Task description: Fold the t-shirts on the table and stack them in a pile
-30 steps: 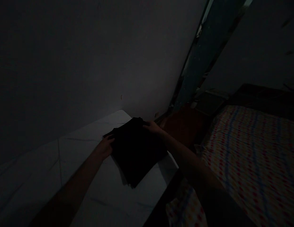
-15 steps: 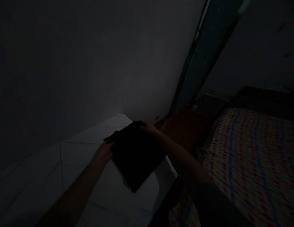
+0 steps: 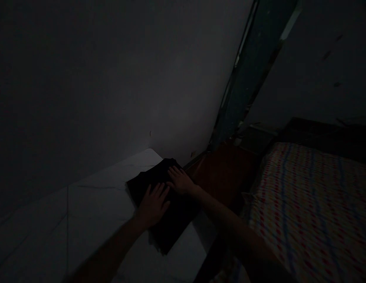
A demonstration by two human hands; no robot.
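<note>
A black folded cloth point(image 3: 171, 232) lies flat on a white marble-patterned table point(image 3: 97, 204), near its far right edge. My left hand point(image 3: 153, 204) rests palm down on the cloth's left and middle part, fingers spread. Just to the right, my right hand point(image 3: 180, 181) lies flat on the upper right part of the cloth, its fingers stretched out. Neither hand grips anything. The scene is very dark, so the folds of the cloth are hard to make out.
A pale wall point(image 3: 126, 78) rises behind the table. To the right is a bed with a patterned sheet point(image 3: 306, 196). Between them lies a reddish floor point(image 3: 230, 169), with a dark green door point(image 3: 253, 67) beyond.
Both hands have moved from the cloth's edges onto its top, closer together, with fingers now spread. The cloth's left corner lies flatter. The view has shifted slightly.
</note>
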